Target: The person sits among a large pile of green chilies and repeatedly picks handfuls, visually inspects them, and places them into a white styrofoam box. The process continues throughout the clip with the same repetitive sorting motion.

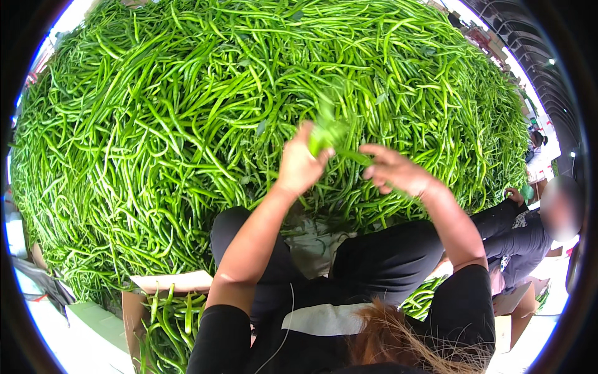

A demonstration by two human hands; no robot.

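Note:
In front of me, my left hand (301, 161) is closed round several long green chili peppers (327, 132), their upper ends smeared by motion. My right hand (398, 172) is just to the right of it, fingers curled. Between its fingers lies the end of one green chili pepper (356, 156) that stretches across from the left hand. Both hands are above the near edge of a huge pile of green chili peppers (187, 118), which fills most of the view beyond my knees.
At my lower left, a cardboard box (133, 318) holds more peppers. Further peppers (420, 300) show beside my right hip. Another person (529, 243) sits at the right, near an open cardboard box (522, 311). A pale sheet (311, 246) lies between my legs.

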